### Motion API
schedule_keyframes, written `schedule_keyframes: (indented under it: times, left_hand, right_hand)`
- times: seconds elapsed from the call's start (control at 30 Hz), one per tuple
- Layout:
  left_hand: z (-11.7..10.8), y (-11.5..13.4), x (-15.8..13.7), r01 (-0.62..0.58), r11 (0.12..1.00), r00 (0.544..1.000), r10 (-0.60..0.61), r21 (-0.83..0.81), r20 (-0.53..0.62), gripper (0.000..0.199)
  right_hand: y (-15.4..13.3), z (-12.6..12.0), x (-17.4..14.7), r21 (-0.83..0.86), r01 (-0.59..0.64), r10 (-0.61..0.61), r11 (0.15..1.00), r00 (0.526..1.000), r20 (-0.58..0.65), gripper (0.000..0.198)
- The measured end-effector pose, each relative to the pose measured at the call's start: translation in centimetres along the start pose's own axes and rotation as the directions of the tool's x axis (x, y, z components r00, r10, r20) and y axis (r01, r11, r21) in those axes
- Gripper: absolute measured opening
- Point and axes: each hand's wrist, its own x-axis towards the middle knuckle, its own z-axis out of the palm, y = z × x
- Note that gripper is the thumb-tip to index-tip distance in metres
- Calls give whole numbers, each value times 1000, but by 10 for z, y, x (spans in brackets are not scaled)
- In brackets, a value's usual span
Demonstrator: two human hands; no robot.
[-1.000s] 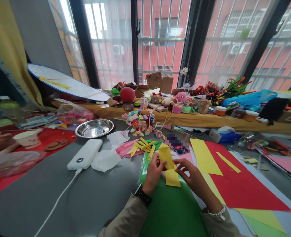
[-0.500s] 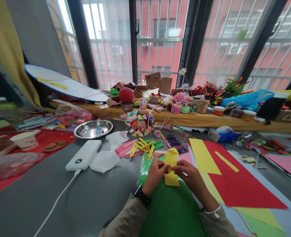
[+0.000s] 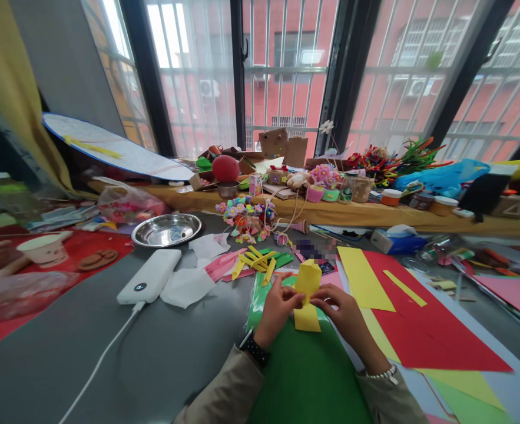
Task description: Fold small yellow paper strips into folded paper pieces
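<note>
While the left hand (image 3: 280,306) grasps the left edge of the folded yellow paper (image 3: 309,278) between thumb and fingers, the right hand (image 3: 337,309) pinches its lower right edge. The paper stands above the green sheet (image 3: 313,383); folded yellow strips (image 3: 268,272) lie far left of it, the red sheet (image 3: 449,335) right.

grey table (image 3: 74,353) under a white power bank (image 3: 151,274), a metal dish (image 3: 156,231) and a green mat (image 3: 308,383)

Yellow paper (image 3: 308,280) — partly behind fingertips (image 3: 297,301).
</note>
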Motion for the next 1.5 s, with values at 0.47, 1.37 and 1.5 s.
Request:
schedule_keyframes:
  times: [0.47,1.37,1.5]
  left_hand:
    - [0,-4,0,70,997,996,-68,-41,56,56]
    - [0,-2,-1,30,999,996,-32,29,79,47]
    - [1,-1,-1,31,1000,997,-31,4,67,48]
  right_hand:
    - [5,6,-1,-37,-86,83,996,994,-78,19]
    - [3,11,-2,126,-127,144,984,980,-136,26]
    - [8,11,-2,151,-200,219,968,968,-121,32]
